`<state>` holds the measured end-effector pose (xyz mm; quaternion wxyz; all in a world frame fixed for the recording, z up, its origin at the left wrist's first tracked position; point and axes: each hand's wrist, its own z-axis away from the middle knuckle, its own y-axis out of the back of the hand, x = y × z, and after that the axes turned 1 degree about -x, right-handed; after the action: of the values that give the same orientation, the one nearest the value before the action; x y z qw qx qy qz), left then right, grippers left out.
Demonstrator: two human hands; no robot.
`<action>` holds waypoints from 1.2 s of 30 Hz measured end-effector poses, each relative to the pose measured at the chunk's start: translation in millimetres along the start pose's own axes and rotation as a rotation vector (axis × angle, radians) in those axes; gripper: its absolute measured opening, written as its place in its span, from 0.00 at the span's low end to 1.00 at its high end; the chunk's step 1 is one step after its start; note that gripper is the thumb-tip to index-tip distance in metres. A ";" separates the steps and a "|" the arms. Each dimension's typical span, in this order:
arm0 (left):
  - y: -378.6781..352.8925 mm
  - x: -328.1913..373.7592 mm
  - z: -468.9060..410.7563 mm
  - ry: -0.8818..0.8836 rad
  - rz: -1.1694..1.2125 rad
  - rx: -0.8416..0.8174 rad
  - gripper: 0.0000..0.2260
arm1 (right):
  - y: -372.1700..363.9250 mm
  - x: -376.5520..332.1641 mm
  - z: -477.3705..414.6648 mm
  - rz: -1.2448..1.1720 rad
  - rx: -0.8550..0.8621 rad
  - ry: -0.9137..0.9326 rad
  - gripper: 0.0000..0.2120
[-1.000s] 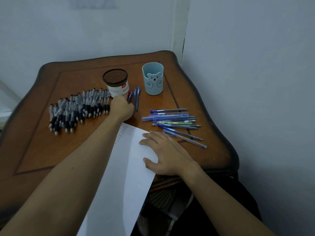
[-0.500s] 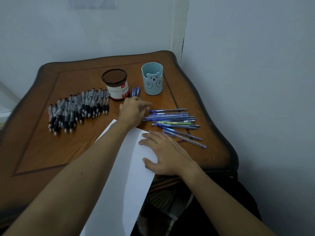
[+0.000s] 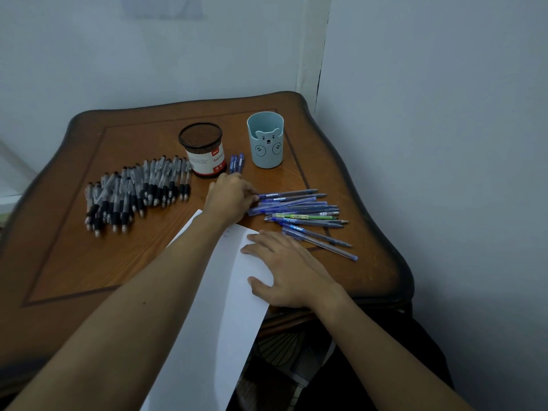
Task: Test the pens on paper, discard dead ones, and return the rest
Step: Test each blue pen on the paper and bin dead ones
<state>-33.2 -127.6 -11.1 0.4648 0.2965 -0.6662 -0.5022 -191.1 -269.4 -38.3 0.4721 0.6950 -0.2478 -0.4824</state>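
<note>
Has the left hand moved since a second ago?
Yes. The left hand has gone right and nearer the person, from beside the mesh pen cup to the end of the blue pen pile.

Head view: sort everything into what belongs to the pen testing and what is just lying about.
Belongs:
paper, held flat by right hand
blue pens, at left hand fingertips
black-grip pens
three blue pens beside mesh holder
bear cup

Lying about:
patterned thing under the table, too dim to identify
</note>
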 end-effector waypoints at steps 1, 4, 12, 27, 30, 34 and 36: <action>-0.8 -0.7 0.4 0.001 0.021 0.038 0.09 | 0.1 0.0 0.1 0.001 0.000 -0.001 0.27; 0.5 1.1 6.0 0.024 0.216 0.200 0.07 | 0.0 0.0 0.2 -0.001 -0.002 -0.005 0.28; 20.5 4.7 27.0 0.411 1.254 0.561 0.04 | 0.3 0.1 0.1 -0.011 -0.026 -0.019 0.28; 37.4 -31.6 52.5 0.599 1.963 0.694 0.06 | 0.6 -0.6 -0.9 -0.002 -0.041 -0.027 0.28; 38.0 -32.7 57.6 0.558 1.973 0.600 0.10 | 0.8 -0.9 -0.5 -0.004 -0.036 -0.022 0.28; 40.1 -26.9 62.1 0.549 2.007 0.580 0.05 | 1.2 -0.6 -0.6 -0.004 -0.037 -0.023 0.28; 41.4 -25.1 62.2 0.525 2.020 0.615 0.08 | 1.2 -0.7 -0.5 -0.007 -0.039 -0.024 0.28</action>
<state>-77.5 -68.2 16.0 0.6968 -0.1864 -0.5797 0.3791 -190.8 -269.1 -36.8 0.4808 0.6807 -0.2418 -0.4970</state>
